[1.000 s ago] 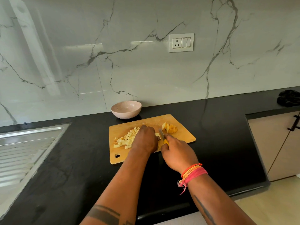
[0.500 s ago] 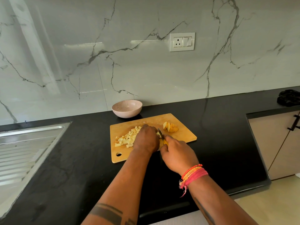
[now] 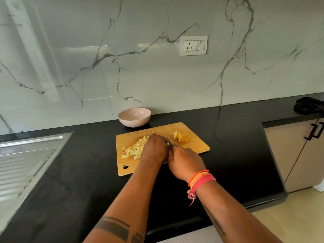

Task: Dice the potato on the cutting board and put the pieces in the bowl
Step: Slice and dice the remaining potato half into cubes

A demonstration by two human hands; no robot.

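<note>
Right hand [image 3: 184, 163] wrapped round knife [image 3: 168, 144], handle mostly hidden. Left hand [image 3: 154, 149] curled over hidden potato piece, grip unclear, edged closer to the right hand than before. Diced pieces [image 3: 133, 150] and sliced potato [image 3: 182, 137] on cutting board [image 3: 196, 146]; bowl [image 3: 134, 117] just behind.

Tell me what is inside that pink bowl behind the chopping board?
The visible inside of the round pink bowl looks bare: no potato pieces. The near rim hides the lowest part. The diced pale potato cubes lie on the wooden cutting board.
</note>
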